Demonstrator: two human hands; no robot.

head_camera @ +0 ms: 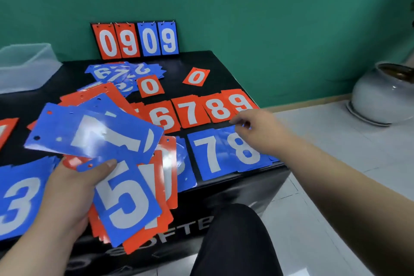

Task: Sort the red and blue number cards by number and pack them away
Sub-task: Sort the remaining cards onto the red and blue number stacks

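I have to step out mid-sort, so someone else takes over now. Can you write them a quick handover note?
Left hand grips a mixed fan of red and blue cards, blue 5 on top.
Right hand is at the top edge of the blue 8 pile; grip unclear.
Done: red piles 6 to 9 in a row, blue 7 pile and 8 in front, blue 3 at left.
Left: the held fan, the blue heap at the back, two loose red 0s, then packing; clear tub sits back left.
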